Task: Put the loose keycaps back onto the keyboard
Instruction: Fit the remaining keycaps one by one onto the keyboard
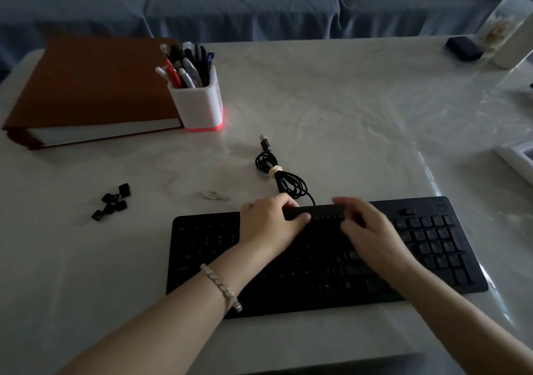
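Black plastic all round – the keyboard (432, 259) is laid flat at the near edge of the table (346, 115), and the loose keycaps (111, 201) are seen in a small heap well off to its left, approx. level w/ its far edge, not touching it. Left hand (268, 226) is set on the board's far rim near the middle: fingers are curled over the back edge, thumb is pressed on the top strip, so the rim is pinched. Right hand (373, 235) is placed just beside it over the same strip, but it's blurred – whether anything is gripped can't be told. No cap can be made out in either hand. Handling, as judged: caps are tiny, light, hard and smooth, so easily flicked away or dropped; each is best taken by two opposite sides betw. thumb and forefinger, legend up, then pressed straight down over its socket. Clips underneath are prob. fragile – a tilted push could snap one. Board itself is stiff and fairly light, likely to slide on the glossy cover unless steadied. Coiled cable (277, 173) lies behind it, well apart from the heap
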`<state>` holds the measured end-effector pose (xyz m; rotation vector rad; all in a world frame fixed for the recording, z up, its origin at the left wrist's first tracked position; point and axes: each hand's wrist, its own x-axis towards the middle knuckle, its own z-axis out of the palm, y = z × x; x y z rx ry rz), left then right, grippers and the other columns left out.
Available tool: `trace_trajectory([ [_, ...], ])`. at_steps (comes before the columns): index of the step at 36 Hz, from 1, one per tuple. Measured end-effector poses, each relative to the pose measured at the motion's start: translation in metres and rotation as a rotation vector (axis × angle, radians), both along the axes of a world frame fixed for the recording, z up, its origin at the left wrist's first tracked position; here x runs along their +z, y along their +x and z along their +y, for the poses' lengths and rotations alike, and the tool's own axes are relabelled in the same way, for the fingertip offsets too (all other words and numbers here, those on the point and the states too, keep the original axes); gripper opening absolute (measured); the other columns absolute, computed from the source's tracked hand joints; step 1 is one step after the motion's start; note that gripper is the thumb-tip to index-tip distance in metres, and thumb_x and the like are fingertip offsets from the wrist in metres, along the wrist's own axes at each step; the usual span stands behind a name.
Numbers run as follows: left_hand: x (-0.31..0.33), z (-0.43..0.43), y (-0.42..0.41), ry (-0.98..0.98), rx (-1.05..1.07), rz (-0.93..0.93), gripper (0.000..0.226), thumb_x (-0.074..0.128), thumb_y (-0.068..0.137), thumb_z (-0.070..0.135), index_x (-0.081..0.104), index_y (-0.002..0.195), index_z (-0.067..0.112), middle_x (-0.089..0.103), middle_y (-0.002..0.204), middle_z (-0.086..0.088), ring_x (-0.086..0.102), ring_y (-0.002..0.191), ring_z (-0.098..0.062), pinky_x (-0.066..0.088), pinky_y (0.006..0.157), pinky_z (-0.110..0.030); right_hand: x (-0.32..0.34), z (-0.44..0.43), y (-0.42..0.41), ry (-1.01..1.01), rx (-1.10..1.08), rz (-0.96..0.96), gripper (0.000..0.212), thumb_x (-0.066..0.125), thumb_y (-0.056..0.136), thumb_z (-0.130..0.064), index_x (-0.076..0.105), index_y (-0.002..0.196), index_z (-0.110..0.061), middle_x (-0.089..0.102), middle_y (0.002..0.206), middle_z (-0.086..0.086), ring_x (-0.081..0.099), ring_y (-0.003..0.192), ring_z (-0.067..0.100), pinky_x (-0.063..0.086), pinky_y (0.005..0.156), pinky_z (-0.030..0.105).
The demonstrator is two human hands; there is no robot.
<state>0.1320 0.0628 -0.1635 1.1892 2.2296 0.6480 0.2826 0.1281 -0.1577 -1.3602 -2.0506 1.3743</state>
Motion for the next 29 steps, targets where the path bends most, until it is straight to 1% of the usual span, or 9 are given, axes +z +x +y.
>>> trace_trajectory([
  [2,-0.003,-0.008,-0.005,0.096,-0.009,-0.078,0.016,0.062,0.087,0.030,0.064,0.102,0.026,0.066,0.099,0.009,0.058,0.099,-0.009,0.035,0.092,-0.018,0.009,0.001,-0.004,-0.443,-0.202,0.348,0.031,0.037,0.089,0.010,0.059,0.105,-0.006,0.049,0.071,0.000,0.044,0.059,0.007,0.040,0.055,0.018],
  [4,-0.003,-0.016,-0.009,0.216,0.029,-0.161,0.017,0.063,0.087,0.018,0.065,0.104,0.021,0.066,0.102,0.006,0.059,0.098,-0.006,0.036,0.082,-0.003,0.018,-0.001,-0.009,-0.758,-0.323,0.649,0.035,0.026,0.089,0.017,0.055,0.093,-0.001,0.052,0.073,0.008,0.049,0.067,0.013,0.049,0.056,0.017],
  [6,-0.001,-0.025,-0.014,0.322,0.063,-0.180,0.019,0.063,0.086,0.010,0.064,0.101,0.022,0.065,0.102,0.005,0.058,0.095,0.000,0.034,0.079,0.002,0.028,-0.007,-0.014,-0.888,-0.359,0.773,0.031,0.027,0.091,0.017,0.055,0.089,0.002,0.056,0.078,0.013,0.055,0.075,0.018,0.055,0.061,0.017],
  [9,0.009,-0.038,-0.020,0.458,0.067,-0.208,0.025,0.064,0.085,0.008,0.062,0.097,0.030,0.065,0.100,0.011,0.058,0.095,0.005,0.040,0.085,-0.006,0.034,-0.018,-0.023,-0.957,-0.322,0.837,0.023,0.034,0.092,0.011,0.057,0.092,0.007,0.064,0.078,0.016,0.066,0.076,0.021,0.057,0.066,0.022],
  [13,0.022,-0.054,-0.025,0.570,-0.018,-0.183,0.021,0.064,0.083,0.024,0.062,0.100,0.036,0.064,0.099,0.017,0.058,0.099,0.002,0.043,0.082,-0.011,0.033,-0.029,-0.033,-1.009,-0.257,0.857,0.022,0.042,0.090,0.002,0.055,0.106,0.009,0.068,0.085,0.019,0.070,0.077,0.022,0.058,0.073,0.026],
  [16,0.024,-0.061,-0.026,0.577,-0.123,-0.136,0.025,0.062,0.080,0.037,0.062,0.105,0.038,0.062,0.106,0.018,0.056,0.105,-0.001,0.039,0.083,-0.008,0.031,-0.039,-0.042,-1.010,-0.204,0.803,0.023,0.052,0.080,-0.008,0.059,0.096,0.007,0.069,0.084,0.018,0.069,0.072,0.016,0.058,0.069,0.024],
  [20,0.020,-0.069,-0.026,0.559,-0.222,-0.047,0.031,0.062,0.080,0.037,0.069,0.108,0.025,0.062,0.107,0.017,0.056,0.106,-0.004,0.039,0.092,-0.012,0.026,-0.051,-0.050,-0.951,-0.169,0.625,0.029,0.058,0.071,-0.022,0.067,0.086,0.001,0.069,0.079,0.012,0.065,0.068,0.011,0.056,0.064,0.019],
  [26,0.015,-0.075,-0.026,0.558,-0.112,-0.152,0.021,0.066,0.075,0.037,0.073,0.091,0.026,0.065,0.098,0.019,0.059,0.095,0.000,0.042,0.084,-0.011,0.027,-0.060,-0.054,-0.696,-0.081,0.340,0.030,0.063,0.064,-0.042,0.069,0.063,-0.013,0.048,0.058,0.001,0.039,0.050,0.005,0.036,0.046,0.013],
  [29,0.017,-0.076,-0.026,0.579,-0.099,-0.214,0.013,0.070,0.074,0.034,0.071,0.086,0.029,0.066,0.094,0.017,0.061,0.089,0.000,0.043,0.077,-0.008,0.031,-0.061,-0.056,-0.623,-0.041,0.307,0.039,0.062,0.064,-0.045,0.069,0.067,-0.007,0.042,0.056,0.002,0.032,0.045,0.005,0.028,0.039,0.013],
])
